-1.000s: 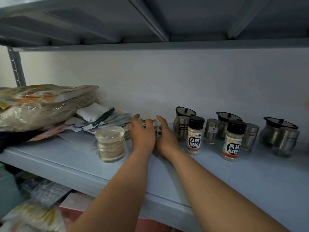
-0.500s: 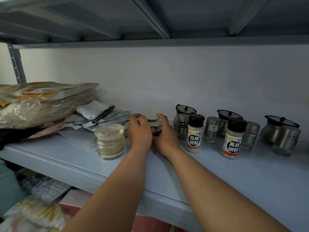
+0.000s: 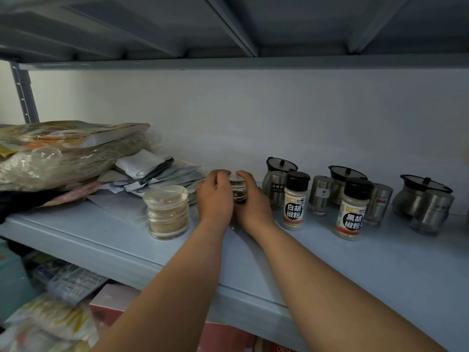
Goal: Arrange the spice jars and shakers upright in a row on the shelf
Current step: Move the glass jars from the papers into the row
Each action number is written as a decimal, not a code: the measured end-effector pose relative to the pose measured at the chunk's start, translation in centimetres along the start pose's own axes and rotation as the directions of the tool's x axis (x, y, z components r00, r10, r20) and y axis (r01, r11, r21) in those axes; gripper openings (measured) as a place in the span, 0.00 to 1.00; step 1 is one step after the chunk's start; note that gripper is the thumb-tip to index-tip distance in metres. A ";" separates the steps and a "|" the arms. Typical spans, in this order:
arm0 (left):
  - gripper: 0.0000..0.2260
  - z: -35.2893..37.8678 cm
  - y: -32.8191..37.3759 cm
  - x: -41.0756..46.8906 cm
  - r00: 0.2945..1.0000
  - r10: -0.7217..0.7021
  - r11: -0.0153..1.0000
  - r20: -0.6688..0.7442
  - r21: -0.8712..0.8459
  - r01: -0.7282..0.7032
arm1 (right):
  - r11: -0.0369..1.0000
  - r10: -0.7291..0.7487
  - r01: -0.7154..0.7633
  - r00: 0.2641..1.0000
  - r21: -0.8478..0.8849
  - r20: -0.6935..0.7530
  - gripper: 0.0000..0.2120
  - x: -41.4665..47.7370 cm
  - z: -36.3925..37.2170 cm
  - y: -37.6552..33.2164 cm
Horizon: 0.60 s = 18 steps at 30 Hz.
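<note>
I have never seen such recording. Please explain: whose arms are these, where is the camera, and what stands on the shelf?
No machine here: these are a person's bare arms. The camera is worn on the head, looking forward and down. The left hand and right hand together grip a small glass jar with dark contents. On the shelf stand a wide glass jar of beige grains, a white pepper bottle, a black pepper bottle, steel shakers and black-lidded steel pots. Bags and packets lie piled at the left.
</note>
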<state>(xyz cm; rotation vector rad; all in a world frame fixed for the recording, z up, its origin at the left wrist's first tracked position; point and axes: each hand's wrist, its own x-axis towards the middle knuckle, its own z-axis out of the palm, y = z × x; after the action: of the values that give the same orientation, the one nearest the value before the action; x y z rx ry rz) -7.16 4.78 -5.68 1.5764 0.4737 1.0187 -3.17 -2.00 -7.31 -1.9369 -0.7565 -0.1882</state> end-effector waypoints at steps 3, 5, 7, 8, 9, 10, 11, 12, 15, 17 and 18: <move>0.17 -0.1 0.2 -0.3 1.000 0.012 1.000 0.012 -0.026 -0.012 | 1.000 -0.005 0.005 1.000 0.005 -0.021 0.31 -0.5 -0.3 -0.2; 0.17 -0.2 0.4 -0.6 1.000 0.022 0.999 0.018 -0.046 -0.021 | 1.000 -0.002 0.002 1.000 0.015 -0.026 0.31 -0.8 -0.5 -0.4; 0.15 -0.3 0.6 -0.9 0.999 0.032 0.998 0.020 -0.055 -0.031 | 0.999 0.004 -0.003 1.000 0.044 -0.027 0.32 -1.2 -0.8 -0.6; 0.14 -0.4 0.7 -1.0 0.999 0.043 0.997 0.023 -0.068 -0.041 | 0.999 0.008 -0.007 1.000 0.054 -0.029 0.32 -1.4 -0.9 -0.8; 0.15 -0.4 0.7 -1.1 0.998 0.054 0.995 0.029 -0.084 -0.052 | 0.998 0.013 -0.011 0.999 0.058 -0.034 0.32 -1.6 -1.1 -1.0; 0.16 -0.5 0.8 -1.2 0.997 0.063 0.994 0.037 -0.095 -0.060 | 0.998 0.016 -0.014 0.999 0.057 -0.040 0.32 -1.8 -1.2 -1.2; 0.15 -0.5 0.8 -1.3 0.997 0.071 0.993 0.043 -0.098 -0.066 | 0.998 0.018 -0.016 0.999 0.053 -0.042 0.32 -2.0 -1.4 -1.4; 0.14 -0.5 0.7 -1.3 0.996 0.079 0.993 0.045 -0.096 -0.074 | 0.999 0.019 -0.017 0.999 0.045 -0.042 0.32 -2.2 -1.6 -1.6; 0.11 -0.5 0.8 -1.6 0.995 0.091 0.989 0.035 -0.123 -0.086 | 1.000 0.010 -0.011 0.999 -0.012 -0.036 0.31 -2.7 -2.2 -2.1; 0.10 -0.5 1.0 -1.8 0.997 0.075 0.983 0.028 -0.173 -0.069 | 0.999 0.002 -0.004 0.999 -0.043 -0.042 0.31 -3.0 -2.5 -2.4; 0.10 -0.5 1.2 -2.0 0.998 0.061 0.979 0.021 -0.196 -0.056 | 0.999 0.001 -0.003 0.999 -0.045 -0.045 0.31 -3.3 -2.5 -2.5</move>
<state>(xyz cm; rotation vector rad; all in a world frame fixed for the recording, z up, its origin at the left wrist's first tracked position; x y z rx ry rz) -8.94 3.26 -5.28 1.4332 0.3007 1.0546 -6.71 -4.80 -5.63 -1.9689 -0.7263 -0.2487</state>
